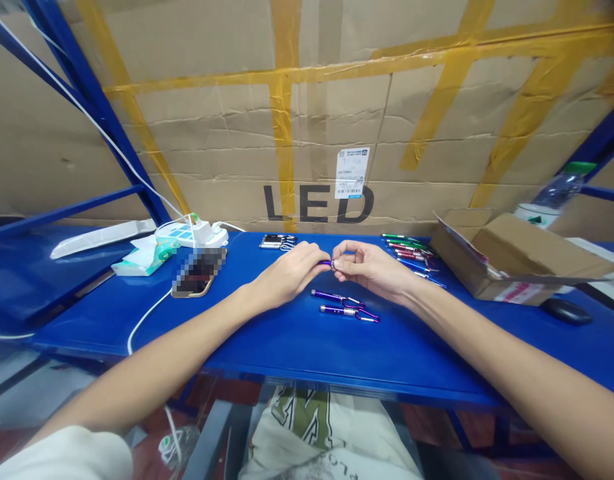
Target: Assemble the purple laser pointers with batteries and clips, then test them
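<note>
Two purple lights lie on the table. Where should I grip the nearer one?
I'd pinch the nearer light by its straight, slim barrel, coming from the near side: the farther light lies just beyond, and the clips crowd together at the right.

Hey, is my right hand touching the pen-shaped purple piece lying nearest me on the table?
Apart. The head view shows blue tabletop between your right hand and that pen-shaped purple piece.

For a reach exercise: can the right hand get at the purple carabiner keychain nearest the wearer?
Probably yes: nothing covers that purple carabiner keychain, though the right hand holds another purple piece.
</note>
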Demonstrator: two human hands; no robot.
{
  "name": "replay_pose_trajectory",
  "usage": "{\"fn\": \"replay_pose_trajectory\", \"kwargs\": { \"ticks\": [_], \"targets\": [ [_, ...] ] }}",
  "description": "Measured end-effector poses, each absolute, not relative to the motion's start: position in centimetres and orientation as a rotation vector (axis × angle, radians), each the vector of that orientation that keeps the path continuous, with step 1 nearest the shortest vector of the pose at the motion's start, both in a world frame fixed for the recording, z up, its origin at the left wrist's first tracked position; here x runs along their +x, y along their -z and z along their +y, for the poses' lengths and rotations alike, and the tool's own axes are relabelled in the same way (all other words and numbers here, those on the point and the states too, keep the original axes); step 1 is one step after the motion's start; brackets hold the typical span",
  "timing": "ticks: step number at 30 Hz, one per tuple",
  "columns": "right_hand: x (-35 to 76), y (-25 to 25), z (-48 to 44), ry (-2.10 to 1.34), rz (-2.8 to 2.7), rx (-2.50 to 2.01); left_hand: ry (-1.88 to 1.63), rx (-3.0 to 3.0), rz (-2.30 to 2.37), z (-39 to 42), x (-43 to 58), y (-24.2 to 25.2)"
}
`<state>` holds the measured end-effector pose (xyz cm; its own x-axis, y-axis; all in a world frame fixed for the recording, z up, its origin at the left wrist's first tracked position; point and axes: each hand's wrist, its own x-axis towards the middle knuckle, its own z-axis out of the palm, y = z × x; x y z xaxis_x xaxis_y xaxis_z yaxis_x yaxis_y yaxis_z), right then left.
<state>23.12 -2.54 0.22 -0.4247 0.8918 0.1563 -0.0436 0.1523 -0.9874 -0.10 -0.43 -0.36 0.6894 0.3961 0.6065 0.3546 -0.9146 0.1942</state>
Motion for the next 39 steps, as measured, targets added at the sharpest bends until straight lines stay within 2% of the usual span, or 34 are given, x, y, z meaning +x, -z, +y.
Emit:
{"fn": "replay_pose_trajectory", "kwargs": {
  "ticks": [6, 10, 13, 19, 22, 26, 29, 32, 36, 39],
  "targets": [
    [23.1, 0.4, -2.8, -0.497, -1.951, -0.879, -0.982, 2.247, 0.838, -0.4, 0.8, 0.3],
    [23.6, 0.4, -2.8, -0.282, -2.119, -0.92, -0.9, 2.199, 0.864, -0.4, 1.0, 0.4],
    [23.5, 0.2, -2.9, -0.45, -2.089, -0.948, -0.959, 2.319, 0.842, -0.7, 0.8, 0.6],
    [23.5, -0.4, -2.6, -1.386, -1.731, -0.934, -0.985, 2.756, 0.68, -0.8, 0.2, 0.9],
    [23.9, -0.4, -2.3, -1.713, -1.516, -0.914, -0.962, 2.918, 0.615, -0.6, 0.1, 0.8],
    [24.0, -0.4, -2.3, -1.882, -1.407, -0.876, -0.965, 3.044, 0.561, -0.7, 0.2, 0.6],
    [24.1, -0.4, -2.2, -1.883, -1.452, -0.869, -0.963, 3.014, 0.567, -0.9, 0.4, 0.6],
    [25.1, -0.2, -1.2, -1.574, -1.678, -0.969, -0.994, 2.875, 0.649, -1.0, 0.6, 0.9],
    [28.0, 0.5, 0.9, -0.483, -2.056, -1.223, -0.937, 2.675, 0.801, -0.5, 0.9, 1.8],
    [29.6, 1.1, 1.9, -0.16, -2.355, -1.263, -0.936, 2.493, 0.888, 0.2, 0.9, 2.1]
  ]
}}
